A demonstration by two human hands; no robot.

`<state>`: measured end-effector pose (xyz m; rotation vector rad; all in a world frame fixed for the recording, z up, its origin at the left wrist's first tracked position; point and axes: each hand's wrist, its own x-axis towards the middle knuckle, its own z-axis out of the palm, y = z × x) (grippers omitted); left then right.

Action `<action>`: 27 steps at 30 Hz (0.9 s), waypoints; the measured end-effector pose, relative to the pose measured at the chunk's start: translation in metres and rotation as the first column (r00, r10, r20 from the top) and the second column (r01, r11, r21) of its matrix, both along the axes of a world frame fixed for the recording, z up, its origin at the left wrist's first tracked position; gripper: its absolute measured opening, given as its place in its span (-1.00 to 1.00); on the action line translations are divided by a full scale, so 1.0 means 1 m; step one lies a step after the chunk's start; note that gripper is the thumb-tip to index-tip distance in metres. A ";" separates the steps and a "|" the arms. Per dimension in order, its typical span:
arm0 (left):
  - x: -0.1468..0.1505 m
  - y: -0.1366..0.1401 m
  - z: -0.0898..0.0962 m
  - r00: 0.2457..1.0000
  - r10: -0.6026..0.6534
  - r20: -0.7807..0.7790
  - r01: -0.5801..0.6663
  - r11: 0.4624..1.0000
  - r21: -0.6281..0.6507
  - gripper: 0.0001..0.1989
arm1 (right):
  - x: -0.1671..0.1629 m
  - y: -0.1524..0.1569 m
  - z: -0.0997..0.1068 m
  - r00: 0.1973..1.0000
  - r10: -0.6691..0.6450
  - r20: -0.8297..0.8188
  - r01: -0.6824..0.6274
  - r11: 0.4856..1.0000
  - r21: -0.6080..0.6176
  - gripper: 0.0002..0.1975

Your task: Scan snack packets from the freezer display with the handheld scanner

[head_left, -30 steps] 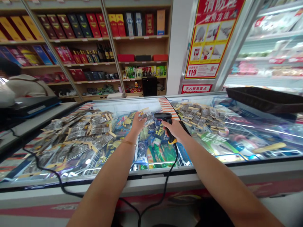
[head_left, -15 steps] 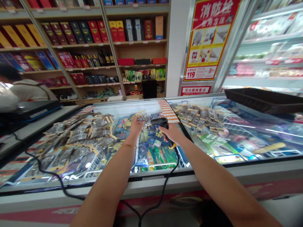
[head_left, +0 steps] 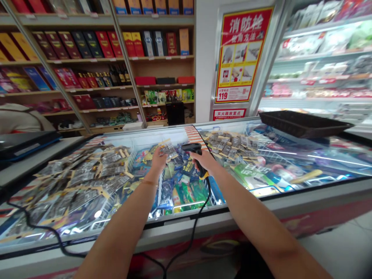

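Observation:
My right hand is wrapped round a black barcode scanner with a yellow accent near the grip's base; its head points left. Between the fingers of my left hand is a small clear packet with a tan edge, held in front of the scanner. Both hands are over the glass top of a chest freezer. Similar packets lie in a large pile on the left and a smaller pile on the right. Under the glass, bagged goods fill wire baskets.
A black cable hangs from the scanner over the freezer's front edge. A dark plastic tray rests at the back right. At far left, a person's sleeve shows behind a dark device. Stocked shelves stand behind.
The whole view has shifted, so the scene sits further left in the picture. Both hands keep their holds, with the packet and scanner still close together.

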<state>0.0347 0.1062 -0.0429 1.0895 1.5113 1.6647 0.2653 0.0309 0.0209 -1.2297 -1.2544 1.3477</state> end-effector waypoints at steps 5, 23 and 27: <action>0.036 0.008 0.027 0.986 -0.086 0.142 0.097 0.993 -0.069 -0.52 | 0.058 0.002 0.023 0.994 -0.107 -0.006 0.107 0.994 0.001 -0.76; 0.299 0.083 0.064 0.871 -0.472 0.135 0.490 0.854 -0.174 -0.58 | 0.231 -0.006 0.047 0.872 -0.489 0.029 0.489 0.872 0.005 -0.79; 0.288 0.087 0.065 0.891 -0.443 0.099 0.452 0.884 -0.118 -0.67 | 0.217 -0.001 0.039 0.890 -0.455 0.030 0.455 0.890 -0.017 -0.77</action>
